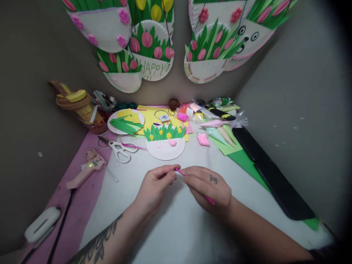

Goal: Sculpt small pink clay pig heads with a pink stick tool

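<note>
Currently, pink stick [180,172] pinched in right fingers [194,179], tip at left fingers [168,178], drawn together.

left forearm [132,224]: dark-inked leafy branch tattoo [102,240] with pointed oval leaves runs lengthwise | right hand [209,186]: small dark angular tattoo [213,179] marks the back | right arm [261,228]: dark sleeve [324,253] shows partly

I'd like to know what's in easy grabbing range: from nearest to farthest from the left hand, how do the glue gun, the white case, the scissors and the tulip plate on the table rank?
From the left hand:
1. Tulip plate, just beyond it
2. Scissors, ahead and left
3. Glue gun, farther left
4. White case, far left, toward the near edge
</note>
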Tool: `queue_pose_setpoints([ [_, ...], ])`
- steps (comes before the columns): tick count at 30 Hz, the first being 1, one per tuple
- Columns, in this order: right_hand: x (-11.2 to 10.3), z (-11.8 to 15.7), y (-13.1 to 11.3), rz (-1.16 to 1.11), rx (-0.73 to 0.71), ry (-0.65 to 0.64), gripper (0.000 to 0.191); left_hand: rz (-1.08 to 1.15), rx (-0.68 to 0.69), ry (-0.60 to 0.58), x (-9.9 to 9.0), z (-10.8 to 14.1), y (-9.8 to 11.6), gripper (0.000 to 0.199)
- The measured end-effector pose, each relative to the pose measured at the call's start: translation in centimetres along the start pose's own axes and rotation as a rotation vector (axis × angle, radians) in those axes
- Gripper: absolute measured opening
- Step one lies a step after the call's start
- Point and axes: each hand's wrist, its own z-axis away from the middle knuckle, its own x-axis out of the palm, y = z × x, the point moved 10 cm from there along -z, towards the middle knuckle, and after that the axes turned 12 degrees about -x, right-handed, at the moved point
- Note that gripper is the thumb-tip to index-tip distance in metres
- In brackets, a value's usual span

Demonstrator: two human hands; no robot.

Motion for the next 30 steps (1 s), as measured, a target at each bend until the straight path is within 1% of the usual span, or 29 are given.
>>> queue_pose_setpoints([
  [4, 0.1, 0.2, 0.1, 0.026, -0.005, 0.005, 0.038, 0.008, 0.008, 0.015, 0.1, 0.3, 0.2, 0.032],
  [7, 0.4, 0.2, 0.0, 0.036, -0.035, -0.025, 0.038, 0.006, 0.035, 0.037, 0.1, 0.5, 0.5, 0.029],
  [11, 0.7, -0.2, -0.4, 0.049, -0.072, -0.077, 0.036, 0.012, 0.010, 0.042, 0.1, 0.4, 0.3, 0.031],
  [14, 1.0, -0.6, -0.7, 0.068, -0.094, -0.117, 0.032, 0.002, 0.023, 0.049, 0.0, 0.3, 0.4, 0.030],
  [17, 1.2, -0.8, -0.9, 0.082, -0.107, -0.130, 0.029, 0.000, 0.034, 0.049, -0.1, 0.3, 0.5, 0.029],
  [20, 1.3, -0.9, -0.9, 0.076, -0.114, -0.126, 0.029, 0.027, 0.021, 0.048, -0.1, 0.3, 0.2, 0.030],
  [24, 1.2, -0.7, -0.9, 0.073, -0.108, -0.100, 0.034, 0.092, -0.021, 0.030, 0.0, 0.2, -0.3, 0.031],
  [28, 1.1, -0.2, -0.6, 0.050, -0.071, -0.079, 0.039, 0.189, -0.069, -0.012, 0.4, 0.2, -0.6, 0.031],
  [30, 0.8, 0.0, -0.3, 0.033, -0.036, -0.040, 0.040, 0.243, -0.101, -0.041, 0.7, 0.2, -0.8, 0.032],
])
